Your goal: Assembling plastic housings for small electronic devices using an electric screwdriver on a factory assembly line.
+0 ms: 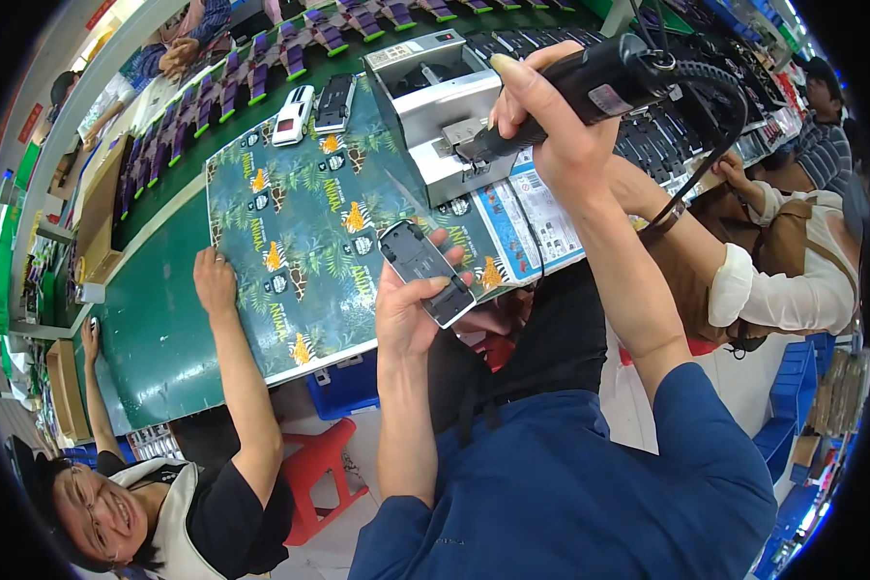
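Observation:
My left hand (406,319) holds a toy car (420,263) with its black underside turned up, thumb across its near end. My right hand (572,140) is wrapped around a black electric screwdriver (604,85), which hangs from above and has a coiled cord. The screwdriver's nose points down at the front of a grey metal box-shaped machine (433,121), apparently a screw feeder. Whether its bit touches the machine is not clear. Beyond my left hand, a white toy car (294,114) stands beside another car with its dark underside up (335,102).
A patterned sheet (324,203) covers part of the green table (155,329). Black car bases (657,145) stand in rows behind the machine; purple-and-green parts (232,87) line the far side. A co-worker's hand (216,280) rests on the table to my left; another person (793,251) sits right.

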Motion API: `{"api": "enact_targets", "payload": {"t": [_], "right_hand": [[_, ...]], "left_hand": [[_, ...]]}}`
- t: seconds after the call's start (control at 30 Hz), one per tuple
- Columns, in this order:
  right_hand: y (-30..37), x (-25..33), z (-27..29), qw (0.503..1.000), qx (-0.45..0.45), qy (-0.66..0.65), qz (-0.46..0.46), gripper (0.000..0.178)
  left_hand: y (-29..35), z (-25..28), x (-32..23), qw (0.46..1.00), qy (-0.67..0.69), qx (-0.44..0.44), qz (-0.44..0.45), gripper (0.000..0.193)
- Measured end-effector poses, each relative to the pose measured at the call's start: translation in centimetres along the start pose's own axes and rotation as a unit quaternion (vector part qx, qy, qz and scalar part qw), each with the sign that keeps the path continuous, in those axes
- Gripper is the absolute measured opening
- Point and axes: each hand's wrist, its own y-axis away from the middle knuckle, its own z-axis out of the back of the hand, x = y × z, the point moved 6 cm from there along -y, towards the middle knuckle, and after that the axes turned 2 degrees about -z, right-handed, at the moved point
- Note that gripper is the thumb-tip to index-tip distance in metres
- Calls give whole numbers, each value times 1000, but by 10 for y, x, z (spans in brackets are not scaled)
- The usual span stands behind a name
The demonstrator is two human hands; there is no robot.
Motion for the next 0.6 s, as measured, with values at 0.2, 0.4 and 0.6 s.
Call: {"api": "enact_targets", "payload": {"t": [0.2,0.4,0.6], "right_hand": [[1,-3,-8,988,52,146,-3,12],[-1,-12,-22,976,70,123,-165,18],[59,18,-13,973,70,-122,-185,18]], "left_hand": [[1,-2,1,999,37,-18,9,77],[-5,11,1,998,39,-53,-7,75],[-11,7,4,997,12,-70,-10,60]]}}
